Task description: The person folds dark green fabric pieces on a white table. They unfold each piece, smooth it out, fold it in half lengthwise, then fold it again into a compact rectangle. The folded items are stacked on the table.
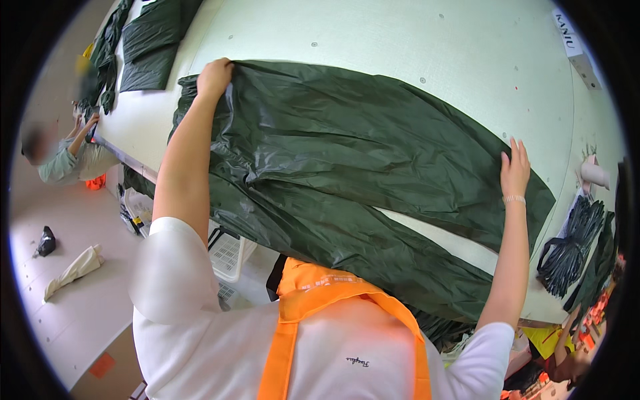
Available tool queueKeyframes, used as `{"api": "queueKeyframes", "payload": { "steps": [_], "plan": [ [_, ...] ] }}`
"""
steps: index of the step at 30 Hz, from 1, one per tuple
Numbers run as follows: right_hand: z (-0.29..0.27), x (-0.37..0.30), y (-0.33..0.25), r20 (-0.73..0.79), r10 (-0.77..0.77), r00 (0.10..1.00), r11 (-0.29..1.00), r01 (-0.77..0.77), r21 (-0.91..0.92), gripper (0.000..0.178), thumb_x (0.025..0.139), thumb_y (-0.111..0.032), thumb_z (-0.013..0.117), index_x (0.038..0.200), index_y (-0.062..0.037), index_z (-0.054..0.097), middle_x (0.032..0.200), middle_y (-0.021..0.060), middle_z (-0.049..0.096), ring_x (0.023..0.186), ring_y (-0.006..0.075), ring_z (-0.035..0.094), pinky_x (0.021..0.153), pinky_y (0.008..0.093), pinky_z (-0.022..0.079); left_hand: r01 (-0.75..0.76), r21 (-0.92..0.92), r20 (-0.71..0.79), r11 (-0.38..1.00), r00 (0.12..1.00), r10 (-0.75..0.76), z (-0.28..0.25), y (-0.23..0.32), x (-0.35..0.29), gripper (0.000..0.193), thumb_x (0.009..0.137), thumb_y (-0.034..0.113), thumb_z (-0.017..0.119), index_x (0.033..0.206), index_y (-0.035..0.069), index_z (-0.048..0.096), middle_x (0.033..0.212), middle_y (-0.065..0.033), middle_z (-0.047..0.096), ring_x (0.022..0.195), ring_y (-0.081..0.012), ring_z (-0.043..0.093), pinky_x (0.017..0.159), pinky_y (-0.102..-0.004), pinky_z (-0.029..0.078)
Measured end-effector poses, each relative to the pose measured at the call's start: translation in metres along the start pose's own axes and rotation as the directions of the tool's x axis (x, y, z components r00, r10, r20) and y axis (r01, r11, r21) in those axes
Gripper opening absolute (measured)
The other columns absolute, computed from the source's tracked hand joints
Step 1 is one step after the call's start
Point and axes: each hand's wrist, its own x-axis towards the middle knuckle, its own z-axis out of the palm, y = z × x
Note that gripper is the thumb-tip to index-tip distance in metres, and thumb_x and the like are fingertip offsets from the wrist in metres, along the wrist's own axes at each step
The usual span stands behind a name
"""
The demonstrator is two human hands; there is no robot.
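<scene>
A pair of dark green rain trousers (333,133) is spread over the pale table, its gathered waist to the left and both legs running right. At the upper edge, close to the waist, my left hand (215,78) has its fingers curled closed on the fabric. Toward the far leg's hem, my right hand (515,172) lies with fingers stretched out against the cloth. A gap between the two legs shows the table. The near leg droops over the front edge by my orange apron (320,280).
Folded dark green garments (152,47) lie at the upper left. A bundle of dark strips (575,247), a white roll (593,172) and a white box (579,50) line the right side. White plastic baskets (229,255) stand below the table edge. Another person (67,157) works at the far left.
</scene>
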Motion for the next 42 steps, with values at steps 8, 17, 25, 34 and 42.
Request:
{"api": "queueKeyframes", "payload": {
  "steps": [8,17,25,34,42],
  "plan": [
    [-0.005,0.022,-0.023,0.004,0.213,0.977,0.945,-0.205,-0.255,0.049,0.089,-0.035,0.056,0.131,-0.0138,0.045,0.13,0.016,0.049,0.119,0.0319,0.047,0.096,0.052,0.035,-0.034,-0.2,-0.522,0.979,0.849,-0.078,0.052,-0.029,-0.029,0.061,0.088,0.038,0.055,0.135,0.003,0.039,0.142,-0.0182,0.037,0.129,-0.0351,0.037,0.106,-0.0413,0.03],
    [-0.064,-0.379,0.165,0.148,0.777,0.612,0.628,-0.736,-0.253,0.066,0.086,-0.032,0.058,0.135,0.0054,0.037,0.137,0.0252,0.04,0.129,0.0361,0.036,0.108,0.0369,0.027,0.591,-0.547,-0.309,0.593,0.517,-0.799,0.082,-0.244,-0.29,0.058,0.089,0.04,0.051,0.12,-0.009,0.046,0.121,-0.0281,0.05,0.115,-0.039,0.048,0.099,-0.0438,0.037],
    [-0.119,-0.466,0.075,0.571,0.797,0.198,0.06,-0.966,0.252,0.06,0.084,-0.043,0.064,0.126,-0.0026,0.05,0.119,0.0081,0.056,0.105,0.0177,0.054,0.082,0.0244,0.04,0.351,-0.717,0.697,-0.602,0.352,-0.625,0.087,-0.214,-0.331,0.027,0.096,0.027,0.042,0.106,0.002,0.045,0.083,-0.0105,0.056,0.061,-0.0223,0.058,0.052,-0.0302,0.053],
    [-0.13,-0.511,0.111,0.655,0.689,0.31,-0.014,-0.898,0.44,0.055,0.082,-0.016,0.069,0.129,-0.0046,0.043,0.123,0.0068,0.05,0.107,0.0157,0.05,0.083,0.0238,0.04,0.584,-0.468,0.858,-0.664,0.48,-0.183,0.051,-0.239,-0.344,0.03,0.085,0.039,0.06,0.087,0.009,0.06,0.077,-0.0019,0.063,0.057,-0.0146,0.057,0.046,-0.0231,0.046],
    [-0.071,-0.523,0.143,0.326,0.787,0.524,0.377,-0.826,0.419,0.02,0.082,-0.011,0.066,0.095,0.0003,0.055,0.084,0.0034,0.056,0.077,0.0124,0.049,0.071,0.028,0.042,0.591,-0.612,0.759,-0.525,0.626,-0.181,0.059,-0.233,-0.338,0.021,0.094,0.026,0.048,0.098,0.01,0.06,0.086,-0.0018,0.065,0.072,-0.016,0.059,0.055,-0.0245,0.046]
  ]
}}
